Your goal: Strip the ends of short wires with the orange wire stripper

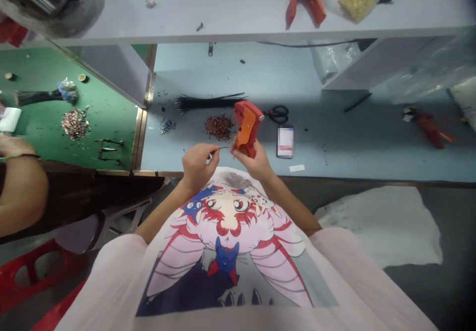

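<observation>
My left hand (200, 165) is closed in a pinch on a thin black wire (224, 148), which sticks out toward my right hand. A small blue tip shows at the far side of that fist. Wrapped round the handles of a red-orange wire stripper (248, 125) is my right hand (256, 163), close to the wire's free end. The tool stands upright with its head away from me. Just beyond the hands lie a pile of copper-coloured small pieces (219, 127) and a bundle of black wires (208, 102). Whether the wire touches my right fingertips I cannot tell.
Black-handled scissors (278, 114) and a phone (285, 141) lie right of the tool. Small blue-and-silver terminals (168, 126) sit at left. A shelf (238, 11) overhangs the bench's back. Another person's arm (20, 187) rests at the green bench (107, 117).
</observation>
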The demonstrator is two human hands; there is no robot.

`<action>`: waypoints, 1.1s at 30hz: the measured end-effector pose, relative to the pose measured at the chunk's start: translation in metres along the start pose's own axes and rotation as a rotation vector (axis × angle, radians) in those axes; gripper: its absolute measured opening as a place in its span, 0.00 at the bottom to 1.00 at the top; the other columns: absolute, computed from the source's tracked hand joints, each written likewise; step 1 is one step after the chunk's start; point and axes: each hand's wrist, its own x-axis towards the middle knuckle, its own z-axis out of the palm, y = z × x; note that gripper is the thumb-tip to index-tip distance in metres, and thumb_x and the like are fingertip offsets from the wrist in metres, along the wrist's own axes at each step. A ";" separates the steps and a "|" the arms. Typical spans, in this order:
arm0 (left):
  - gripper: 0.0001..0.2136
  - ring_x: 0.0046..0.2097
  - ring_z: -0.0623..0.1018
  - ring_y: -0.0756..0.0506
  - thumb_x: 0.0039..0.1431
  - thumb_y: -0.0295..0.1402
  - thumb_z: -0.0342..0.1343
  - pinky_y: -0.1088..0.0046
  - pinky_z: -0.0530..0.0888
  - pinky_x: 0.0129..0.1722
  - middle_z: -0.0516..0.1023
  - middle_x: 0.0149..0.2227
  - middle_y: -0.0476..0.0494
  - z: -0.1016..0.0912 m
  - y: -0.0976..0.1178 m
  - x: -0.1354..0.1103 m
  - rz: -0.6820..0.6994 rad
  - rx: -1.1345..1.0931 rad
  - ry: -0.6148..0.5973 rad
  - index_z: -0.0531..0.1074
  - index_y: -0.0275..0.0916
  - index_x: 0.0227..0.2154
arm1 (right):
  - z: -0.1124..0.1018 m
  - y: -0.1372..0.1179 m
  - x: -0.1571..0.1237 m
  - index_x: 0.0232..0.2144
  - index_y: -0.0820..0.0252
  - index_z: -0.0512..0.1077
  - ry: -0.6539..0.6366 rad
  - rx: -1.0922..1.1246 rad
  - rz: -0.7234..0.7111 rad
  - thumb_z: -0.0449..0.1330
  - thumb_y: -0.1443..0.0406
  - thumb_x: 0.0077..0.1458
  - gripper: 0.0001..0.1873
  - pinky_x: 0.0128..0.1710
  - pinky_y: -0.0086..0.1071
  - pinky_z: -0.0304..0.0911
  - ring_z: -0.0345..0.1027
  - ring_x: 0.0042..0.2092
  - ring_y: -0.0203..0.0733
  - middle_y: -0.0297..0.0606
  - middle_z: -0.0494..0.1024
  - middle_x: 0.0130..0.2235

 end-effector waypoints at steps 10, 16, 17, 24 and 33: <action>0.04 0.31 0.73 0.50 0.56 0.27 0.52 0.75 0.67 0.34 0.77 0.27 0.48 0.000 0.001 -0.003 0.073 0.070 -0.126 0.72 0.38 0.31 | 0.005 -0.006 0.004 0.35 0.57 0.64 0.035 -0.038 -0.113 0.61 0.62 0.51 0.10 0.31 0.32 0.64 0.62 0.31 0.35 0.34 0.67 0.32; 0.04 0.27 0.71 0.52 0.55 0.29 0.53 0.76 0.67 0.30 0.75 0.26 0.48 -0.011 -0.022 -0.006 -0.344 -0.041 -0.065 0.72 0.37 0.30 | -0.022 -0.007 0.018 0.39 0.55 0.62 0.252 -0.067 -0.129 0.59 0.62 0.51 0.13 0.31 0.31 0.64 0.62 0.29 0.34 0.34 0.67 0.33; 0.04 0.26 0.71 0.52 0.55 0.31 0.54 0.77 0.67 0.29 0.74 0.25 0.49 -0.012 -0.024 -0.007 -0.434 -0.132 -0.074 0.72 0.37 0.30 | -0.026 -0.004 0.023 0.38 0.55 0.62 0.248 -0.115 -0.122 0.59 0.62 0.51 0.12 0.32 0.32 0.64 0.62 0.30 0.35 0.34 0.67 0.33; 0.05 0.26 0.73 0.53 0.54 0.33 0.56 0.78 0.69 0.30 0.73 0.23 0.51 -0.005 -0.011 0.003 -0.675 -0.557 0.018 0.70 0.37 0.29 | -0.022 0.006 0.047 0.38 0.59 0.65 0.151 -0.598 0.014 0.63 0.62 0.43 0.18 0.41 0.41 0.62 0.64 0.35 0.41 0.36 0.71 0.34; 0.04 0.28 0.71 0.54 0.55 0.34 0.57 0.78 0.68 0.29 0.71 0.26 0.51 0.000 -0.014 0.007 -0.549 -0.456 0.185 0.71 0.38 0.30 | -0.022 -0.016 0.007 0.40 0.63 0.66 -0.414 0.208 0.356 0.65 0.62 0.47 0.19 0.28 0.32 0.67 0.69 0.32 0.38 0.40 0.72 0.36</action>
